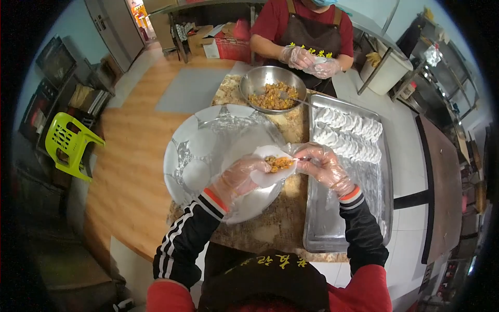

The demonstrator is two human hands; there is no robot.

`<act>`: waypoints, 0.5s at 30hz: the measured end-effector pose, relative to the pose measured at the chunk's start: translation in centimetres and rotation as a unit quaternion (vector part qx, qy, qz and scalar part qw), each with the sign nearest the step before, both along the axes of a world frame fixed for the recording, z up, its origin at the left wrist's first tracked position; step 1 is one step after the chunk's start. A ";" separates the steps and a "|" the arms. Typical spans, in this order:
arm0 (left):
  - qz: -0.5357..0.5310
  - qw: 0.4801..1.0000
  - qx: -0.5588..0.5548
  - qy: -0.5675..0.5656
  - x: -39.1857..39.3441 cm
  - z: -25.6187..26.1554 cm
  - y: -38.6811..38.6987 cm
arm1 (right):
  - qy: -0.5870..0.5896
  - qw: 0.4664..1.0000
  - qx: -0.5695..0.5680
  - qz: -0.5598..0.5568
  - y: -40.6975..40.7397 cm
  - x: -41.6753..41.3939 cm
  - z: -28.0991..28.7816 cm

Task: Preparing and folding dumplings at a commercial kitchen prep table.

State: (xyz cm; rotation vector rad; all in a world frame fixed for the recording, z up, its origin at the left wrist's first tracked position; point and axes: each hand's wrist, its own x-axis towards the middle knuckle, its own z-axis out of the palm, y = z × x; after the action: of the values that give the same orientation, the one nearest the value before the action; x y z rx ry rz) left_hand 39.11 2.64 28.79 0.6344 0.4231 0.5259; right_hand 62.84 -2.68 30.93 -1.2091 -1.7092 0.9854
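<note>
A round white dough wrapper (266, 179) with chopped orange-brown filling (279, 163) on it is held between my hands. My left hand (243, 175), in a clear plastic glove, supports its left side, thumb by the filling. The gloved fingers of my right hand (321, 165) pinch its right edge. Beneath my left hand lies a large round metal tray (234, 128) with flat white wrappers (196, 174) on it. To the right, a rectangular metal tray (327, 230) holds two rows of white pleated dumplings (347, 141).
A steel bowl (249, 80) of filling with a metal utensil stands at the table's far side. Behind it, a person in an apron (312, 35) holds a white wrapper in gloved hands. A green plastic chair (70, 144) stands left; a brown board-like surface (444, 187) is at right.
</note>
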 end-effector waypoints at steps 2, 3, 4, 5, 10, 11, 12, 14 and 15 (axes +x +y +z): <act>-0.013 1.000 0.006 -0.015 -0.2 -0.1 -1.0 | -0.016 1.000 0.017 -0.003 -1.2 -0.2 0.2; -0.018 0.999 0.006 -0.042 0.0 -0.2 -1.4 | -0.032 0.999 0.035 -0.007 -1.9 -0.2 0.2; -0.023 0.997 0.007 -0.069 0.1 -0.3 -1.9 | -0.034 0.999 0.036 -0.007 -2.5 -0.2 0.2; -0.022 0.997 0.008 -0.071 0.1 -0.2 -2.4 | -0.014 0.999 0.017 -0.027 -3.1 -0.3 0.1; -0.020 0.998 -0.004 -0.064 0.0 1.7 -4.5 | -0.003 0.997 -0.029 -0.077 -5.1 -0.8 0.7; -0.019 0.998 -0.003 -0.064 0.1 1.5 -4.7 | -0.051 0.995 0.050 -0.073 -5.5 -1.2 1.2; -0.023 0.997 -0.004 -0.079 0.2 1.2 -4.9 | -0.099 0.984 0.128 -0.069 -5.9 -1.5 1.8; -0.028 0.995 -0.005 -0.094 0.3 0.9 -5.3 | -0.082 0.989 0.115 -0.045 -6.2 -1.6 2.3; -0.031 0.995 0.008 -0.091 0.4 0.8 -5.4 | -0.065 0.992 0.101 -0.024 -6.4 -1.5 2.4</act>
State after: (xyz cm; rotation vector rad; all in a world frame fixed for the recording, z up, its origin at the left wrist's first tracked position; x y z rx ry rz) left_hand 39.55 -2.73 29.56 0.6081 0.2276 0.5241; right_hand 61.29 -9.08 33.34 -1.1972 -1.8235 0.6988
